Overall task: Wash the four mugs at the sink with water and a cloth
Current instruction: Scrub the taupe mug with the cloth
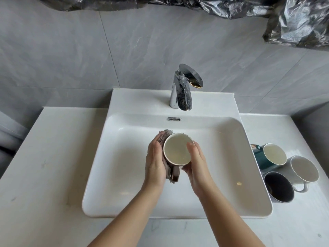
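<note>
Most of cloth (pixel 164 135) behind left hand (pixel 155 163) and mug (pixel 178 148); black plastic (pixel 178 6) past top edge.

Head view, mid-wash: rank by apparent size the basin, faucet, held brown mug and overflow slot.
Largest to smallest:
1. basin
2. faucet and brown mug: they look about alike, so unranked
3. overflow slot

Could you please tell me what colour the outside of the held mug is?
The mug is brown outside, seen in the head view.

Grey marbled wall tiles (pixel 71 59) rise behind a white stone countertop (pixel 44 166) that extends to both sides. Crumpled black plastic sheeting (pixel 293 24) hangs across the top edge, dropping lowest at upper right.
</note>
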`<action>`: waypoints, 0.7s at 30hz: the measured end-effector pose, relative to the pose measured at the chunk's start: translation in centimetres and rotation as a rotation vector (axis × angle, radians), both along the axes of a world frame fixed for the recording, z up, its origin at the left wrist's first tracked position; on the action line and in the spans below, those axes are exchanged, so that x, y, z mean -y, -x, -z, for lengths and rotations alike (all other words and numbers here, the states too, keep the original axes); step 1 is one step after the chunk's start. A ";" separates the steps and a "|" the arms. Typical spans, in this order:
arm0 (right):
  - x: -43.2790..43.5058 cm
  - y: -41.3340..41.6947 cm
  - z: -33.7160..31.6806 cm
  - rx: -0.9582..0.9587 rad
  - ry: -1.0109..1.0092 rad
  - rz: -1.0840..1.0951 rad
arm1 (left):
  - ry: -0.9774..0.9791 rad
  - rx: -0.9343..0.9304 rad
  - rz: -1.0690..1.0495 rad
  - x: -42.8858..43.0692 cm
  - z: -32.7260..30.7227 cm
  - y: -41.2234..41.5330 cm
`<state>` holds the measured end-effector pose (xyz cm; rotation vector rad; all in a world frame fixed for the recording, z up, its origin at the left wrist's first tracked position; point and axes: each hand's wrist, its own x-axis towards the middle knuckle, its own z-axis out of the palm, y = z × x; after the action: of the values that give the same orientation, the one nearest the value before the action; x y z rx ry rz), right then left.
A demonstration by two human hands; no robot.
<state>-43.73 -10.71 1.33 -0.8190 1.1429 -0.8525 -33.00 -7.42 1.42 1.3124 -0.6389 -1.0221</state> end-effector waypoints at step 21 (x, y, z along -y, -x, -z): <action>-0.6 1.2 1.5 0.072 -0.053 -0.140 | 0.161 0.498 0.106 0.9 -0.3 -3.0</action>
<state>-44.97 -10.13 -0.16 -0.8083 1.0287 -0.7266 -29.99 -8.34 1.70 1.4087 -1.1530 -0.7077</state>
